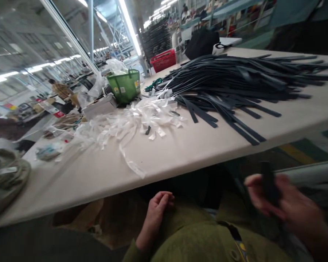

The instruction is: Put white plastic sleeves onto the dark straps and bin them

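My right hand [295, 207], blurred by motion, grips a dark fabric strip [270, 185] off the near edge of the table, at the lower right. Lower and further left, my left hand [156, 211] rests by the olive garment at my lap. Its fingers are curled together with the thumb, and whatever lies between them is hidden. On the table, a big bundle of similar dark strips [215, 78] spreads to the right, several ends pointing towards me. Left of it lies a loose heap of white, shiny strips [142, 118].
Behind the white heap stand a green basket [124, 89] and a white box [100, 107]. A red crate [164, 61] and a black bag [202, 43] are at the back. The pale tabletop [180, 156] has a long front edge. Olive cloth [7, 178] lies left.
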The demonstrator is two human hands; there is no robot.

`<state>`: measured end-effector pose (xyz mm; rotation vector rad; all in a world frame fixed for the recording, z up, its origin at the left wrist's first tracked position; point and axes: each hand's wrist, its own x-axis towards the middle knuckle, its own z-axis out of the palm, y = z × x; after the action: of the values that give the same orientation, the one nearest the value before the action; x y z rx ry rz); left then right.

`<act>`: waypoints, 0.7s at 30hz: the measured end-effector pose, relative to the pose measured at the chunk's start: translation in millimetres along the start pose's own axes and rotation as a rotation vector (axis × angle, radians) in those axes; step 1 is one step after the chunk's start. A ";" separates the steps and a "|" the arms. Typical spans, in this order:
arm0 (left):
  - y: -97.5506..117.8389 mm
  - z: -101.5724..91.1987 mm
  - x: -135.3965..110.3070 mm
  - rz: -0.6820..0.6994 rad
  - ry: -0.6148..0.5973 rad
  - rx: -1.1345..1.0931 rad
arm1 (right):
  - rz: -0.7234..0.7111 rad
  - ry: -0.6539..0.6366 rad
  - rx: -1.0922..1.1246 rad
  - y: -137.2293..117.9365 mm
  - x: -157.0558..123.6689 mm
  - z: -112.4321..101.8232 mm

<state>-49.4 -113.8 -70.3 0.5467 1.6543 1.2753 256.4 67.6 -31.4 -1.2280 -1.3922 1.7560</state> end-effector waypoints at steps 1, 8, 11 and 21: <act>4.6 4.0 -1.4 0.010 -0.019 -0.020 | 0.011 -0.141 0.025 -8.1 2.2 29.7; 35.8 28.0 1.8 0.081 -0.188 -0.204 | -0.018 -0.514 -0.161 -21.1 18.3 136.6; 33.8 26.5 -0.4 0.124 -0.173 -0.257 | -0.162 -0.394 -0.241 -14.5 20.1 144.6; 24.7 18.8 -5.0 0.172 -0.011 -0.049 | 0.000 -0.750 -0.398 6.5 26.1 137.4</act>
<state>-35.5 -99.7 -45.9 0.6766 1.5903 1.4304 121.8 30.5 -41.0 -0.7477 -2.2437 2.1134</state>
